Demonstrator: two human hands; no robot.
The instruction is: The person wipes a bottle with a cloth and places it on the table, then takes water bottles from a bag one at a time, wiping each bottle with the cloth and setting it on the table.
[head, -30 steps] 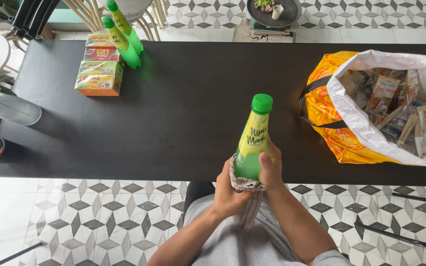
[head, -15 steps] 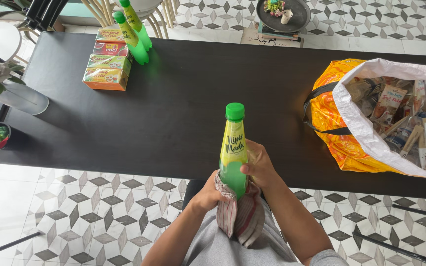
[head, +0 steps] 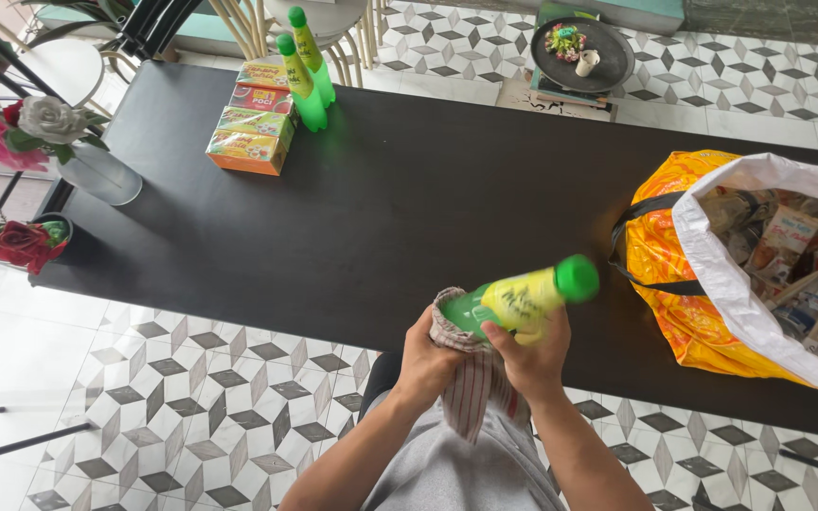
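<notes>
A green bottle (head: pixel 523 298) with a yellow label and green cap lies tilted, cap pointing right, over the near edge of the black table (head: pixel 400 208). My right hand (head: pixel 534 355) grips its body from below. My left hand (head: pixel 425 360) holds a striped cloth (head: pixel 471 378) wrapped around the bottle's base. Both hands are close together above my lap.
Two more green bottles (head: pixel 303 71) and stacked boxes (head: pixel 250 128) stand at the table's far left. An open orange and white bag (head: pixel 731 265) full of sachets sits at the right. A vase with flowers (head: pixel 78 151) and a pot of roses (head: pixel 11 241) occupy the left edge.
The bottle has tipped from upright to nearly horizontal with its cap swung right. The cloth stays at its base. The view has shifted, so the table appears lower.
</notes>
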